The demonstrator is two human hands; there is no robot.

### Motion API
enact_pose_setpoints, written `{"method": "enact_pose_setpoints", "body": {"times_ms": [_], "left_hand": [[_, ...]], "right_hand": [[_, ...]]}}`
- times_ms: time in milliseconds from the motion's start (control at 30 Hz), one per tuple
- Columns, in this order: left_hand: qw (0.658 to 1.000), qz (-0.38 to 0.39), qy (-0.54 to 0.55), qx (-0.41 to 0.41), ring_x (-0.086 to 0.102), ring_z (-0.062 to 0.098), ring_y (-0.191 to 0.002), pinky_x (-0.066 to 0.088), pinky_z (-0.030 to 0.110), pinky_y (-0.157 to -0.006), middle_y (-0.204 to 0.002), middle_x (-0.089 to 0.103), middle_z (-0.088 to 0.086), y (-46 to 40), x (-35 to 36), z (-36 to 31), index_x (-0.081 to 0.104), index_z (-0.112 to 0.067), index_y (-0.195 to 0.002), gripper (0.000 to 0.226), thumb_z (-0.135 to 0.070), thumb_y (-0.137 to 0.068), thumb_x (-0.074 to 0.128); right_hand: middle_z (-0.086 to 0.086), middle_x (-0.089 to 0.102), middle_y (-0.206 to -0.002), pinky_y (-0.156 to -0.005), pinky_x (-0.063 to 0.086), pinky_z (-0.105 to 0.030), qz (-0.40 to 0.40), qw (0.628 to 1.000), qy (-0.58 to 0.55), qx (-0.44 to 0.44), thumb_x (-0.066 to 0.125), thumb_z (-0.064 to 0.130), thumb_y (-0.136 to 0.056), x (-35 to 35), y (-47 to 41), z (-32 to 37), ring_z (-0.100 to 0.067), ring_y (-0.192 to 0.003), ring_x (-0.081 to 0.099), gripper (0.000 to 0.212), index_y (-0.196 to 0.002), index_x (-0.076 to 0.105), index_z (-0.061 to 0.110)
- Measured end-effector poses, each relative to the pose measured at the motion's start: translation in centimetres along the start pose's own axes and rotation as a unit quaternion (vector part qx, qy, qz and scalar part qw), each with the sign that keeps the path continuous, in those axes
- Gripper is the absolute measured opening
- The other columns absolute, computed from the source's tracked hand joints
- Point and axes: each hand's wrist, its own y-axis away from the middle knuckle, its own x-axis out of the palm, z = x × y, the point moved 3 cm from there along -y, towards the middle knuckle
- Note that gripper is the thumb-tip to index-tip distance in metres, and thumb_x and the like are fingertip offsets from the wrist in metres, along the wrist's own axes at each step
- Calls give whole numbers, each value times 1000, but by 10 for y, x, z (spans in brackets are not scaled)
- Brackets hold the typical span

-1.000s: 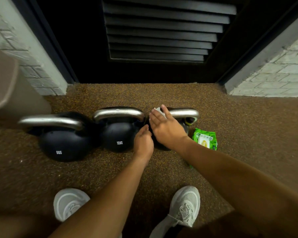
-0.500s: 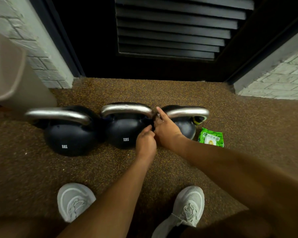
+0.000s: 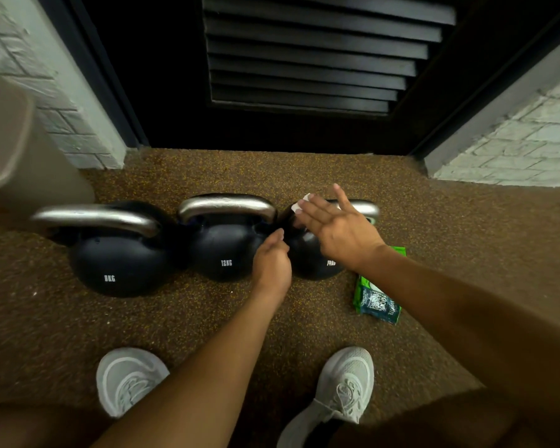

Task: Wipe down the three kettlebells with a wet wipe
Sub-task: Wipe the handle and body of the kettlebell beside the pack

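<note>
Three kettlebells sit in a row on the speckled floor (image 3: 304, 169): the 8 kg kettlebell (image 3: 117, 263) at 9 o'clock, the 12 kg kettlebell (image 3: 223, 250) touching the right kettlebell (image 3: 307, 257). The right hand (image 3: 337, 224), fingers spread flat, presses a white wet wipe (image 3: 301, 203) onto that bell's top. The left hand (image 3: 270, 257) is curled against its side; whether its grip holds anything I cannot tell. The wipe packet (image 3: 377, 295) lies at 3 o'clock, open floor beyond. A dark louvered door (image 3: 304, 59) closes off 12 o'clock.

Bare forearms (image 3: 207, 367), pale grey laced mesh sneakers (image 3: 345, 388).
</note>
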Motion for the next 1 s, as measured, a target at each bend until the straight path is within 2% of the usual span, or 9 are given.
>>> {"method": "enact_pose_setpoints", "body": {"times_ms": [267,500,533,600,700,767,900,967,1000], "left_hand": [[999,17,-26,23,42,18,-145,30,32,-119,-154,49,4,2,8,-7,48,-13,-151,50,-7,-102,41],[999,9,-31,23,41,20,-145,29,35,-123,-155,48,8,-4,11,-1,47,-9,-151,51,-3,-101,40],[999,8,-33,23,42,19,-144,30,34,-121,-154,48,8,-6,12,0,46,-9,-151,51,-3,-101,39],[999,8,-36,26,47,16,-137,34,28,-113,-152,50,6,-9,14,3,46,-9,-152,50,-3,-102,39],[999,6,-38,30,48,9,-127,34,23,-106,-151,50,6,-12,16,7,45,-8,-152,51,0,-102,37],[999,7,-37,33,47,11,-133,33,23,-108,-153,49,8,-13,16,7,44,-8,-152,52,1,-102,36],[998,6,-39,39,46,14,-139,33,23,-110,-155,48,9,-13,14,6,44,-7,-152,51,-1,-103,35],[999,5,-32,39,47,12,-134,33,24,-113,-154,49,10,-15,14,6,44,-6,-152,50,0,-102,35],[999,6,-28,39,47,11,-132,33,25,-115,-154,49,11,-16,13,7,44,-5,-152,50,0,-102,35]], "right_hand": [[-10,57,-141,-117,25,-52,-87,953,-220,191,38,10,-76,13,25,-24,-26,-134,50,66,-140,54,8],[-5,62,-136,-117,28,-41,-117,870,-358,317,44,5,-92,25,52,-56,-25,-126,57,49,-137,59,19],[-8,66,-130,-112,36,-40,-115,853,-374,346,45,5,-94,28,57,-60,-29,-117,62,48,-136,60,22],[-13,72,-111,-87,52,-38,-100,809,-414,406,45,11,-96,34,65,-66,-30,-85,68,47,-134,61,33],[-4,74,-102,-59,45,-22,-109,723,-499,465,46,18,-94,52,69,-67,-4,-59,52,44,-127,64,41],[-4,74,-106,-61,41,-19,-131,677,-528,495,50,20,-96,60,67,-66,1,-64,51,37,-124,68,34],[0,67,-125,-95,45,-25,-110,613,-567,539,48,20,-100,81,71,-63,-14,-112,59,33,-127,67,20],[-1,69,-121,-97,48,-30,-86,593,-583,549,47,19,-99,93,73,-58,-17,-110,61,33,-126,67,19],[0,71,-108,-86,51,-25,-79,576,-600,550,47,15,-98,97,73,-54,-14,-96,63,32,-122,69,20]]}}
